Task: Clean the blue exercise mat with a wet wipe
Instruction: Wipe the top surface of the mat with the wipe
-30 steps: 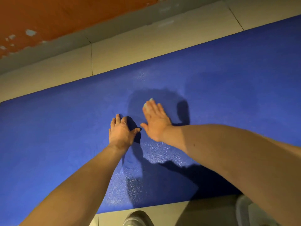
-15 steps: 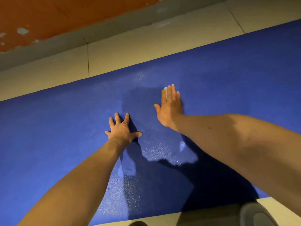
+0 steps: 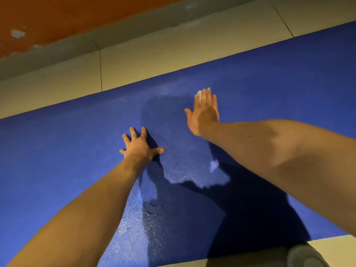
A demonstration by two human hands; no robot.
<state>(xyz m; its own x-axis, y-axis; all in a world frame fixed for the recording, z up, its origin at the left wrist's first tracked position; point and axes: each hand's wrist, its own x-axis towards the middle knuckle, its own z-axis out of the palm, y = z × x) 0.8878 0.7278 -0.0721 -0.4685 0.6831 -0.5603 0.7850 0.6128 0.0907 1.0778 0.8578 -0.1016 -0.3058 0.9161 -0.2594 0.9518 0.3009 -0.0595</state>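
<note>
The blue exercise mat (image 3: 57, 160) lies flat across the tiled floor and fills most of the view. My right hand (image 3: 205, 112) presses flat on the mat near its far edge, fingers straight. A white wet wipe (image 3: 198, 95) sits under that hand, with only a small bit showing past the fingertips. My left hand (image 3: 141, 146) rests on the mat with fingers spread, nearer to me and to the left of the right hand. A damp, glistening patch (image 3: 188, 170) shows on the mat between and below the hands.
Beige floor tiles (image 3: 144, 60) run along the mat's far edge, with a grey skirting and an orange wall (image 3: 57, 20) behind. A strip of tile and a grey shoe (image 3: 306, 256) show at the bottom right, by the mat's near edge.
My right hand has slid the wipe away from me and to the right, toward the mat's far edge. My left hand has stayed in place with its fingers spread wider.
</note>
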